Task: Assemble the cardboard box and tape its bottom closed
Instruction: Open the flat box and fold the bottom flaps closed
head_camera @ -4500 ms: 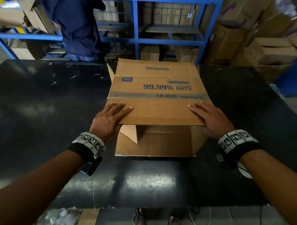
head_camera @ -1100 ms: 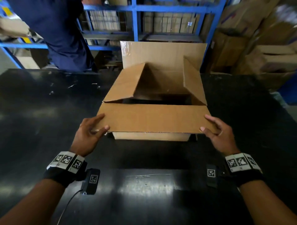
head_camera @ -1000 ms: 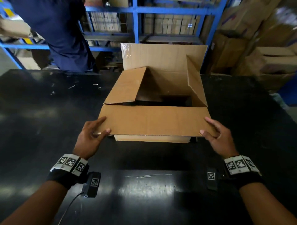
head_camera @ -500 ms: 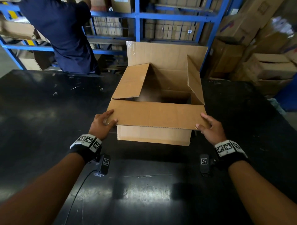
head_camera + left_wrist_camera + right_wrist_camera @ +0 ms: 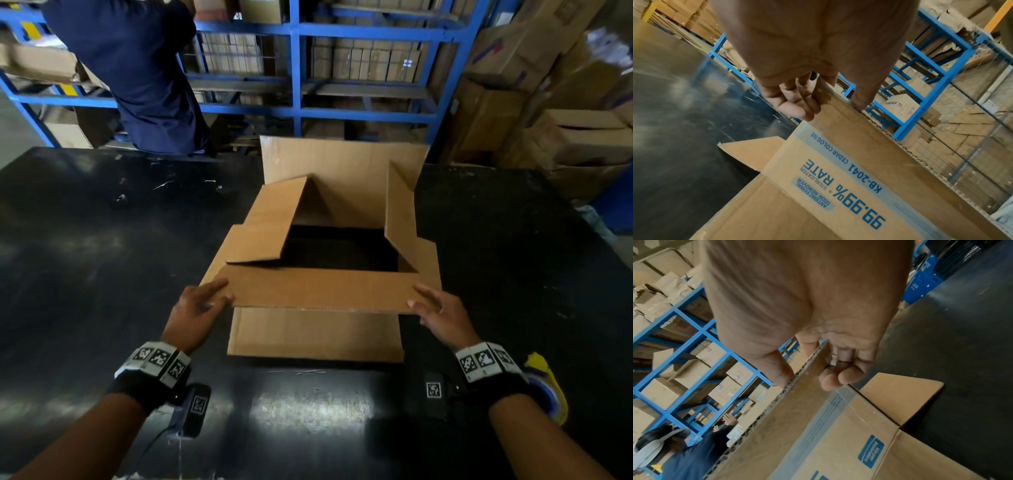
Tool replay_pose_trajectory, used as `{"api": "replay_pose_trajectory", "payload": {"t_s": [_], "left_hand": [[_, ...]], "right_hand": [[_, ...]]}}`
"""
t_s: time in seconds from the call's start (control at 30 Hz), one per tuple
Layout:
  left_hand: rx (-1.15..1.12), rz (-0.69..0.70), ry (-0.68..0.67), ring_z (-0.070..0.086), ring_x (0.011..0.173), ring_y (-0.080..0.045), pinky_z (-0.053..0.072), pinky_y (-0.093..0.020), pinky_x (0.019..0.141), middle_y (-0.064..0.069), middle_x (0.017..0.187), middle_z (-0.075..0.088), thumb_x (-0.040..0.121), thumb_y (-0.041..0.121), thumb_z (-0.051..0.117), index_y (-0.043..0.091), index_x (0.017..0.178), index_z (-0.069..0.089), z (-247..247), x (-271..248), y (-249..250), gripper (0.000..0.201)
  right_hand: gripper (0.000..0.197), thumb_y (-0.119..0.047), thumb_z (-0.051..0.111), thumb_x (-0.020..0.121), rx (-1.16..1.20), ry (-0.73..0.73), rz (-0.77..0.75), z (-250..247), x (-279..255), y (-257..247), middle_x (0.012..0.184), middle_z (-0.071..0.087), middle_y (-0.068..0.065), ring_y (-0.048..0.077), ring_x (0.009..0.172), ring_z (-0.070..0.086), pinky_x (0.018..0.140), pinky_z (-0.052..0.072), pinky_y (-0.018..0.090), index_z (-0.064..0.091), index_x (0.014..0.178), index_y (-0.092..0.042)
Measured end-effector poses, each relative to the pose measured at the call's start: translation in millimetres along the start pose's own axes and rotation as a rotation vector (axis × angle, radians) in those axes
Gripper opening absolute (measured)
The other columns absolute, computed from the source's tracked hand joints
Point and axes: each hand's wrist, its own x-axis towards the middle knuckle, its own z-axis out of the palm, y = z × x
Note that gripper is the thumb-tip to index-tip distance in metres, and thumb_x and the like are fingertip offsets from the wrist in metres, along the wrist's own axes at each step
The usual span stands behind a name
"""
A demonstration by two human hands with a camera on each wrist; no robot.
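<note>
The brown cardboard box (image 5: 315,337) stands on the black table (image 5: 102,274) with its open end up. Its near long flap (image 5: 318,289) lies roughly level, pointing toward me. My left hand (image 5: 198,308) pinches that flap's left corner, thumb on top. My right hand (image 5: 442,313) pinches the right corner the same way. In the left wrist view, my left hand (image 5: 828,105) has fingers under the flap (image 5: 869,146). The right wrist view shows my right hand (image 5: 809,381) gripping the flap's edge (image 5: 789,410). The far flap (image 5: 342,161) stands up. Both short side flaps (image 5: 270,222) lean inward.
A yellow and blue tape dispenser (image 5: 544,390) lies on the table just behind my right wrist. A person in a dark blue shirt (image 5: 137,75) stands at the table's far left edge, facing blue racks (image 5: 298,68). Stacked cartons (image 5: 565,137) fill the back right.
The box, earlier on its side with the print up, now stands open end up. Over the last second both hands kept the near flap's corners, and more of the front wall shows.
</note>
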Motion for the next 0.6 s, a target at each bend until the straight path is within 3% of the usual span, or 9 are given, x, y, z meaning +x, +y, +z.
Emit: {"api": "replay_pose_trajectory", "payload": {"t_s": [0.1, 0.23, 0.33, 0.4, 0.47, 0.6], "left_hand": [[0.012, -0.025, -0.047, 0.060, 0.117, -0.027, 0.043, -0.038, 0.106, -0.006, 0.123, 0.058, 0.092, 0.037, 0.071, 0.034, 0.131, 0.067, 16.1, -13.6, -15.5, 0.039], [-0.049, 0.017, -0.051, 0.060, 0.116, -0.019, 0.045, -0.034, 0.107, -0.001, 0.123, 0.058, 0.090, 0.032, 0.076, 0.034, 0.130, 0.068, 37.7, -37.4, -22.3, 0.041], [-0.075, 0.062, -0.089, 0.060, 0.118, -0.015, 0.050, -0.038, 0.105, 0.008, 0.123, 0.057, 0.087, 0.044, 0.074, 0.040, 0.130, 0.067, 45.8, -51.2, -25.5, 0.044], [-0.075, 0.096, -0.104, 0.061, 0.117, -0.013, 0.053, -0.039, 0.102, 0.010, 0.122, 0.056, 0.085, 0.051, 0.071, 0.041, 0.130, 0.066, 48.4, -57.5, -26.4, 0.047], [-0.074, 0.107, -0.103, 0.061, 0.114, -0.011, 0.055, -0.038, 0.099, 0.009, 0.120, 0.057, 0.084, 0.053, 0.069, 0.040, 0.131, 0.066, 49.4, -61.3, -25.1, 0.049], [-0.044, 0.120, -0.097, 0.062, 0.107, -0.008, 0.056, -0.040, 0.096, 0.009, 0.115, 0.058, 0.085, 0.056, 0.067, 0.041, 0.131, 0.066, 45.0, -62.6, -21.9, 0.048]], "right_hand": [[0.049, -0.021, 0.072, 0.089, 0.008, -0.025, 0.049, 0.4, -18.2, 20.7, 0.132, 0.054, 0.001, 0.027, 0.124, 0.055, 0.101, 0.051, 0.050, 0.059, 0.136, -0.021], [0.053, -0.023, 0.072, 0.088, -0.053, -0.039, 0.082, -14.7, -35.9, 44.5, 0.147, 0.048, 0.004, 0.025, 0.128, 0.052, 0.102, 0.049, 0.051, 0.055, 0.138, -0.030], [0.051, -0.020, 0.069, 0.090, -0.060, -0.045, 0.085, -31.9, -44.1, 52.6, 0.149, 0.046, 0.006, 0.024, 0.127, 0.051, 0.086, 0.056, 0.036, 0.055, 0.139, -0.029], [0.051, -0.018, 0.068, 0.090, -0.066, -0.050, 0.092, -41.5, -48.8, 55.8, 0.150, 0.045, 0.006, 0.019, 0.122, 0.050, 0.074, 0.050, 0.023, 0.056, 0.139, -0.028], [0.051, -0.018, 0.068, 0.090, -0.071, -0.065, 0.098, -46.0, -51.9, 58.1, 0.151, 0.045, 0.007, 0.017, 0.120, 0.049, 0.073, 0.048, 0.021, 0.055, 0.139, -0.027], [0.051, -0.018, 0.068, 0.091, -0.065, -0.090, 0.108, -49.2, -56.8, 57.5, 0.152, 0.044, 0.008, 0.026, 0.127, 0.051, 0.072, 0.048, 0.021, 0.055, 0.140, -0.026]]}}
